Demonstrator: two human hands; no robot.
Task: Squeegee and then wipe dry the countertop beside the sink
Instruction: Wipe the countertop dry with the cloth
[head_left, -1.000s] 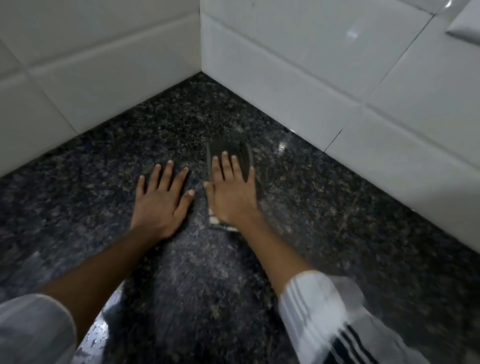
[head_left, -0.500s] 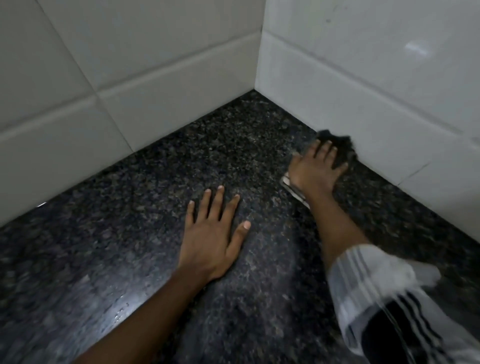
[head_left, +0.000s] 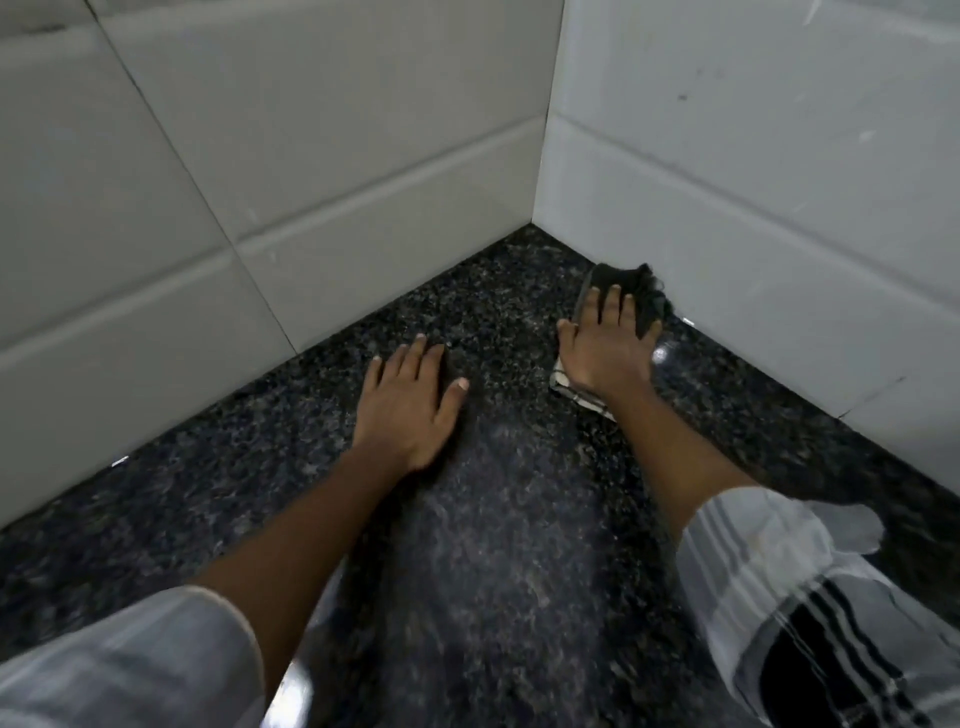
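A dark speckled granite countertop (head_left: 498, 519) runs into a tiled corner. My right hand (head_left: 605, 345) presses flat on a dark folded cloth (head_left: 641, 293) with a pale striped edge, close to the right wall near the corner. The cloth's far end touches the foot of that wall. My left hand (head_left: 410, 400) lies flat on the bare stone, fingers spread, holding nothing, a hand's width left of the cloth. No squeegee or sink is in view.
White tiled walls stand on the left (head_left: 208, 234) and right (head_left: 779, 208) and meet at the corner (head_left: 535, 226). Both striped sleeves (head_left: 810, 597) hang low over the near counter. A wet glint (head_left: 662, 353) shows beside the cloth.
My right hand has slid the cloth away from beside my left hand, right and farther back, up against the right wall near the corner. My left hand has stayed flat on the stone.
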